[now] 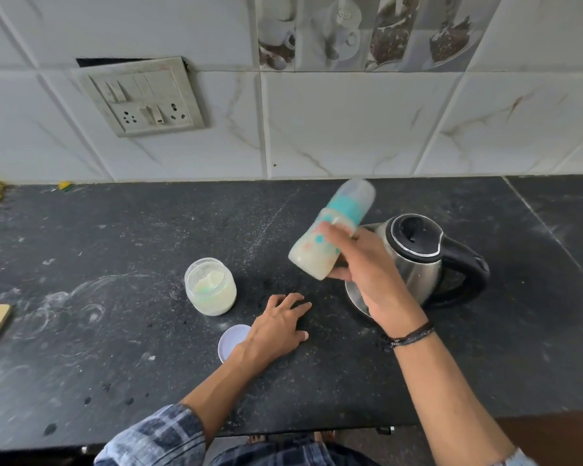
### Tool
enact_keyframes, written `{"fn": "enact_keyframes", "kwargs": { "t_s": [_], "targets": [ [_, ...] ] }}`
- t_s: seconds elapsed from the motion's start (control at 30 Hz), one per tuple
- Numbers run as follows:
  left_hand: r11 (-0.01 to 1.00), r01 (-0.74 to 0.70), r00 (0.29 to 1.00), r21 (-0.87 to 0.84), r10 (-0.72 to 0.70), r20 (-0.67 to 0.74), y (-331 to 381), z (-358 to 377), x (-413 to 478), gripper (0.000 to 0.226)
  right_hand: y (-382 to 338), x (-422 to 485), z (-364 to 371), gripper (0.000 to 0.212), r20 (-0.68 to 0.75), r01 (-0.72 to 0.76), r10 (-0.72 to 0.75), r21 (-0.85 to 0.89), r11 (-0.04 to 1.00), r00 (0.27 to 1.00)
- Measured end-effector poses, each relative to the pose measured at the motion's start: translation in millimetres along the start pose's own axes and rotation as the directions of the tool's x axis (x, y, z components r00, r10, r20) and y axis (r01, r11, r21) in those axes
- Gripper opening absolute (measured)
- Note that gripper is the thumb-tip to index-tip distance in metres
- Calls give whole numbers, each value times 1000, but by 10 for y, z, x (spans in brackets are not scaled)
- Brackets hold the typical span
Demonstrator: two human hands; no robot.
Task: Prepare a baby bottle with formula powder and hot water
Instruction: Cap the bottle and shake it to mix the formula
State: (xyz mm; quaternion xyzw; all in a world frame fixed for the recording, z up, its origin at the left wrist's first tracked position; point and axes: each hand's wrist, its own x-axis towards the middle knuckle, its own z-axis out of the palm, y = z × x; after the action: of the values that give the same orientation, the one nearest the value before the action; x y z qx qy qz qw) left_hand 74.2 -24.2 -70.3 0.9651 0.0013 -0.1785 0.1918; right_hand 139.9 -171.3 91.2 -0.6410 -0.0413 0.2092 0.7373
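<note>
Gripping the tilted baby bottle (312, 255) mid-air, the right hand (371, 274).

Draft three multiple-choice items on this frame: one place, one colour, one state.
1. Where is the jar's lid?
A) on the jar
B) on the counter by the left hand
C) in the right hand

2. What colour is the bottle's collar?
A) red
B) teal
C) black

3. How is the bottle?
A) upright on the counter
B) lying in the jar
C) tilted in the air, gripped by the right hand

Key:
1 B, the lid lies flat on the counter beside the left hand.
2 B, a teal band sits below the clear cap.
3 C, the right hand holds it tilted above the counter.
</note>
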Motion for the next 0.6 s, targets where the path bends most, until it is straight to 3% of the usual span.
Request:
{"fn": "enact_keyframes", "kwargs": {
  "t_s": [0.07,0.13,0.2,0.27,0.33,0.4,0.47,0.6],
  "targets": [
    [1000,6,1000,-10,-6,1,18,-3,-2,68,2,13,-25,25,-74,9,1,141,990,997],
    [1000,18,1000,-6,-17,11,22,3,-13,69,1,-6,-19,20,-1,-43,43,12,999,999],
    [1000,19,1000,1,-19,12,1,5,-7,69,49,-31,-31,29,85,-53,63,-119,991,994],
    [1000,14,1000,-3,-14,14,0,-1,3,69,70,-43,-30,47,54,-23,25,-28,999,998],
    [1000,11,1000,-7,-11,10,20,-5,9,69,81,-30,-26,45,17,1,-2,54,999,1000],
    [1000,23,1000,-4,-23,14,33,-3,0,69,61,-44,0,34,93,-22,29,-75,997,995],
    [1000,30,999,1,-30,23,22,-1,-6,69,91,-54,-17,39,171,-4,34,-174,985,985],
    [1000,16,1000,-17,-15,7,19,7,3,68,45,-27,18,61,25,49,-53,133,990,998]
  ]
}}
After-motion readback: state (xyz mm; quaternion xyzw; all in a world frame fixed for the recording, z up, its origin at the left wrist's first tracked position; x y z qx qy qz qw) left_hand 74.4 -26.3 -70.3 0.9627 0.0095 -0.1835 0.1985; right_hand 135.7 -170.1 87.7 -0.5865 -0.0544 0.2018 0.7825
